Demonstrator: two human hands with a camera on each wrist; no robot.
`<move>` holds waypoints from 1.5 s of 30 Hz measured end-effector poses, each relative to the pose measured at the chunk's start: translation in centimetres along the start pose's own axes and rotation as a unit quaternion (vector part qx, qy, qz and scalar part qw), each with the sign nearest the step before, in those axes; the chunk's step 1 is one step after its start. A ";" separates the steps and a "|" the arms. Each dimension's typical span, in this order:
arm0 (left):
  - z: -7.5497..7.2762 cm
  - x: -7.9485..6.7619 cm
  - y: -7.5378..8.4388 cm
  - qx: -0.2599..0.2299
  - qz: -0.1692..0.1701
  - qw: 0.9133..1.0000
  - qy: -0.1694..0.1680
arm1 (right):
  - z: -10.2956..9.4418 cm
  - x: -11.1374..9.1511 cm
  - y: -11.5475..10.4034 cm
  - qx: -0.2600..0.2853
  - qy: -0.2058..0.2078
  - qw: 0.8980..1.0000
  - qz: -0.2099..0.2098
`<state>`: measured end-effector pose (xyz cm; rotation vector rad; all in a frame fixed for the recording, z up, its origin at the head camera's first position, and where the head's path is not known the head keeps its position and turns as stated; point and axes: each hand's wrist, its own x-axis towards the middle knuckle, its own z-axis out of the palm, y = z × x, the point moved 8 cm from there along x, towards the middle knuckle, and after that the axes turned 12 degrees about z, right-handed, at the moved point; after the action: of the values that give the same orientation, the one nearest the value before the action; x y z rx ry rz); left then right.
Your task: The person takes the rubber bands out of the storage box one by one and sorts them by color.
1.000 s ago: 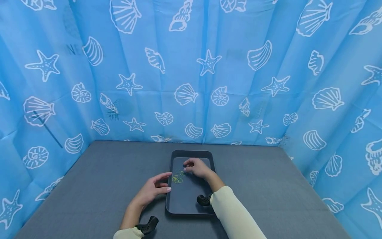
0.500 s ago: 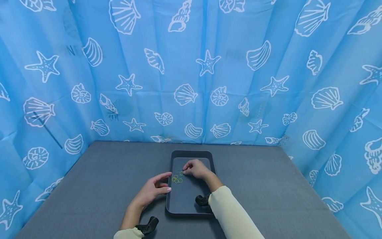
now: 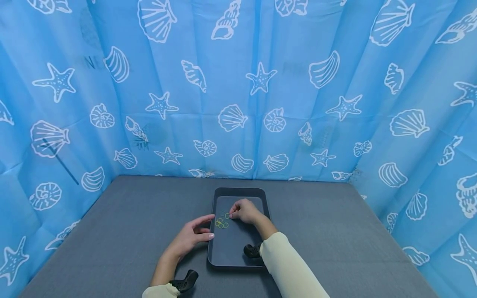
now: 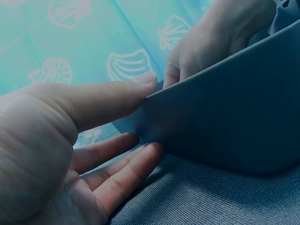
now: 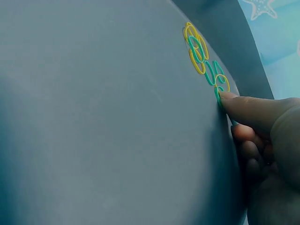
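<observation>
Several small yellow and green rubber bands [image 3: 220, 223] lie in a loose cluster near the left side of a dark grey tray [image 3: 238, 252]. My right hand [image 3: 245, 210] reaches into the tray with its fingers curled and pinches a green rubber band [image 5: 218, 96] at the cluster's edge. In the right wrist view the thumb tip covers part of that band; the index fingertip is hidden. My left hand [image 3: 190, 237] is beside the tray's left wall, fingers loosely extended. One fingertip [image 4: 149, 78] rests at the rim, and other fingertips are against the outer wall.
The tray stands on a grey cloth-covered table [image 3: 149, 215]. A blue curtain [image 3: 231, 145] with white shells and starfish hangs behind and along both sides. Each wrist wears a black strap mount; the right one [image 3: 253, 250] hangs over the tray.
My right hand has lowered slightly, its curled fingers and thumb closing together at a rubber band. The left hand and tray have stayed in place.
</observation>
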<state>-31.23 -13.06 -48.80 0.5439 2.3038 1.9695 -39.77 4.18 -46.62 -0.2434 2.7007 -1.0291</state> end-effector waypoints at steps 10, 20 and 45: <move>0.0 0.1 -0.1 -0.001 -0.005 1.000 0.000 | 0.0 -0.2 0.0 0.019 -0.012 1.000 0.010; 0.1 0.1 0.1 -0.010 -0.004 1.000 -0.005 | -0.2 -0.3 0.2 0.048 -0.012 0.999 0.003; 0.0 0.1 0.2 0.004 0.000 1.000 -0.001 | -5.5 -1.3 -0.5 0.079 0.063 0.995 -0.002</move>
<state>-31.26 -13.06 -48.62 0.5465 2.3113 1.9603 -40.04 7.62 -42.10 -0.1605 2.7105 -1.2922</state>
